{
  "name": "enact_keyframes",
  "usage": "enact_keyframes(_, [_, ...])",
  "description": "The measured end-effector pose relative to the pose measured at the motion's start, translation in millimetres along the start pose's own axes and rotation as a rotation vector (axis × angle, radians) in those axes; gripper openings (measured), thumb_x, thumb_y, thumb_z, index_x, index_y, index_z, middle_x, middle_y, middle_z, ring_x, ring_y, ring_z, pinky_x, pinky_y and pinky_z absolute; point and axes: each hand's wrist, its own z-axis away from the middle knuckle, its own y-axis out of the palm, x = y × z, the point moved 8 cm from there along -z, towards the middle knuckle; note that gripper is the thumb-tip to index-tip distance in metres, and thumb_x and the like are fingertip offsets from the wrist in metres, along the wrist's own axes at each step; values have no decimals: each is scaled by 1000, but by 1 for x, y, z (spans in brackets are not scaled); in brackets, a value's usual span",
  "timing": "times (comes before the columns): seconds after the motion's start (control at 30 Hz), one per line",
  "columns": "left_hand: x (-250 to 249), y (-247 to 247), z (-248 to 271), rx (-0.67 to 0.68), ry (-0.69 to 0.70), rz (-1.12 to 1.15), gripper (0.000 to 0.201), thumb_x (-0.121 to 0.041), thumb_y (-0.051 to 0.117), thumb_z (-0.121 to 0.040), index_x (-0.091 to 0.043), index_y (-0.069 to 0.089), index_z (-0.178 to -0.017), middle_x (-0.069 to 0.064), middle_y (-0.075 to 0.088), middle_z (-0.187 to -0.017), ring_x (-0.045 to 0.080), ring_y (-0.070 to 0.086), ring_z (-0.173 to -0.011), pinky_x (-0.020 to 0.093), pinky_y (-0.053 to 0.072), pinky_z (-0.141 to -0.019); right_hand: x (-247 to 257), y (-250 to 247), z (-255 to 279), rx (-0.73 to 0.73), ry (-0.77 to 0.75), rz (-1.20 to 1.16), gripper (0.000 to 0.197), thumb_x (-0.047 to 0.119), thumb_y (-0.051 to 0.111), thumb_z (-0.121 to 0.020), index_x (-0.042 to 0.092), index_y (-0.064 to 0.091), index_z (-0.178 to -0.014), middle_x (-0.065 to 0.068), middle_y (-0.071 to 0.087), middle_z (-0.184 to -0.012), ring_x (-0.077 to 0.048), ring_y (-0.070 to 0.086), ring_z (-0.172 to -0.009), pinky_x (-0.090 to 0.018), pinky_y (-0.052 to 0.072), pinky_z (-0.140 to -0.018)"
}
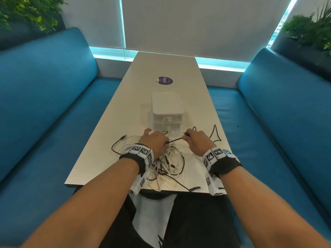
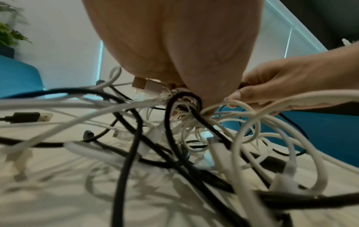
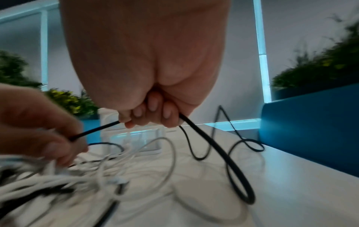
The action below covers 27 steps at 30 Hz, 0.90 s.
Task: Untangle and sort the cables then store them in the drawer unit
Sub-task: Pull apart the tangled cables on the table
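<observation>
A tangle of white and black cables (image 1: 166, 163) lies on the near end of the white table (image 1: 161, 68). My left hand (image 1: 155, 142) grips a bunch of the tangle (image 2: 184, 107). My right hand (image 1: 195, 140) has its fingers (image 3: 151, 113) curled round a black cable (image 3: 219, 150). That black cable (image 1: 174, 140) runs taut between the two hands and trails off in loops (image 1: 215, 135) to the right. The white drawer unit (image 1: 167, 108) stands just beyond the hands, with white cables visible through its clear drawer fronts.
A black USB plug (image 2: 29, 117) lies at the left of the pile and another black plug (image 1: 194, 188) near the table's front edge. A purple sticker (image 1: 165, 80) marks the table's middle. Blue benches (image 1: 44, 104) flank both sides.
</observation>
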Motion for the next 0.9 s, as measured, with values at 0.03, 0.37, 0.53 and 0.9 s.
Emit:
enact_keyframes(0.03, [-1, 1, 0, 7, -1, 21, 30, -36, 39, -101, -26, 66, -112, -4, 60, -112, 19, 47, -124, 53, 10, -117, -7, -3, 1, -12, 26, -2, 31, 33, 43, -105, 8, 58, -114, -19, 66, -101, -35, 62, -92, -34, 42, -70])
enact_keyframes(0.37, [-9, -1, -9, 59, -41, 42, 23, -16, 43, -95, -26, 61, -85, -4, 60, -92, 20, 56, -106, 53, 8, -116, 25, 10, 8, 9, -85, 47, 33, 37, 37, -104, 21, 48, -131, -14, 66, -98, -34, 64, -88, -44, 54, -76])
enact_keyframes(0.53, [-10, -5, -7, -40, 0, 102, 15, -21, 47, -97, -22, 61, -91, -1, 66, -96, 24, 60, -100, 42, 27, -106, 43, 21, 5, 97, -136, -11, 24, 35, 46, -103, 15, 60, -101, -11, 67, -93, -26, 60, -81, -36, 46, -70])
enact_keyframes(0.9, [17, -3, 3, -7, -6, 196, 18, -46, 58, -92, -31, 58, -102, -7, 67, -110, 16, 58, -109, 45, 13, -117, 11, -7, -7, 45, 16, -97, 30, 35, 46, -103, 13, 65, -95, -9, 65, -93, -27, 58, -86, -31, 38, -73])
